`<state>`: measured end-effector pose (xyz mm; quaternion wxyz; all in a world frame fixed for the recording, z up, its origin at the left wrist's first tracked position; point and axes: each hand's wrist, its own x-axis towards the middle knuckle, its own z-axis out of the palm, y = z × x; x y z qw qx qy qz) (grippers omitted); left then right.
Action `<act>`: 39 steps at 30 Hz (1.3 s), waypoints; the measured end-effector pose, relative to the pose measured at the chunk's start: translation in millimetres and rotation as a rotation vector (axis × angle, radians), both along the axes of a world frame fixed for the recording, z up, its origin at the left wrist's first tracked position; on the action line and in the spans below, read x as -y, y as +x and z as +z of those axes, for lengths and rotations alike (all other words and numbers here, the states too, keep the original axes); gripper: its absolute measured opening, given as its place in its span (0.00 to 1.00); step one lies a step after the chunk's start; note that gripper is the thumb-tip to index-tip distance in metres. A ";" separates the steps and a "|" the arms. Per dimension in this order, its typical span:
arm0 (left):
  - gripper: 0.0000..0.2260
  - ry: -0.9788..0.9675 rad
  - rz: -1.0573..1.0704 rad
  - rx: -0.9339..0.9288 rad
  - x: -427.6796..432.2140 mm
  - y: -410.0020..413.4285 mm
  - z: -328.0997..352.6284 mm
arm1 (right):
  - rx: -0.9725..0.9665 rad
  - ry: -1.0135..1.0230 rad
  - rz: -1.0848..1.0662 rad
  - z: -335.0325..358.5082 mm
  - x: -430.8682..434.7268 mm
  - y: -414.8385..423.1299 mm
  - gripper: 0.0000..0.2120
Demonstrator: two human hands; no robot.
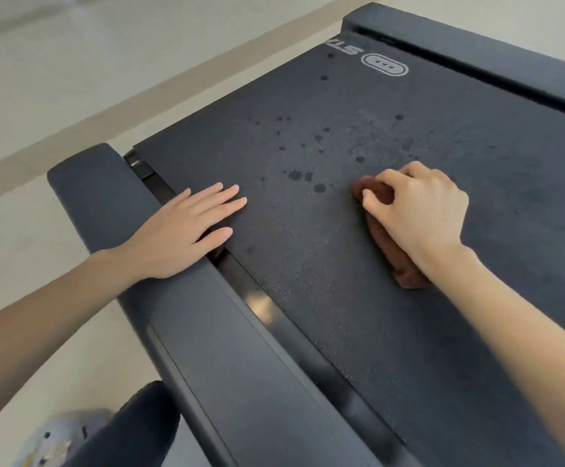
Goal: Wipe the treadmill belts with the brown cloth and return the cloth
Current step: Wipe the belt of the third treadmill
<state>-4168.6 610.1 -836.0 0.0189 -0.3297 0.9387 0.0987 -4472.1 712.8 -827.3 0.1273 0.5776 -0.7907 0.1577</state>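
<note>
The black treadmill belt [358, 271] fills the middle of the view, with dark wet spots scattered around its centre and a dusty patch at the right. My right hand [419, 214] grips the bunched brown cloth [399, 261] and presses it on the belt, just right of the spots. The cloth shows in front of my fingers and under my wrist. My left hand [186, 227] lies flat with straight fingers, the palm on the left side rail [227, 332] and the fingertips on the belt's left edge.
The treadmill's far rail [476, 59] runs along the top right, with a white logo [384, 65] printed on the belt near it. Pale tiled floor [55, 79] lies to the left. My dark-clothed knee [133, 429] and a pale shoe [58, 436] are at the bottom left.
</note>
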 end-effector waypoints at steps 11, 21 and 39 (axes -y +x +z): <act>0.25 0.017 -0.143 -0.058 53.3 -15.2 -8.7 | -0.001 -0.049 0.242 -1.4 -25.2 43.1 0.12; 0.28 0.036 -0.165 -0.057 56.0 -14.4 -10.5 | 0.081 -0.091 0.273 -7.3 15.6 108.3 0.10; 0.23 -0.002 -0.452 -0.133 127.5 0.2 -16.4 | 0.067 0.033 0.359 5.6 -2.1 170.1 0.08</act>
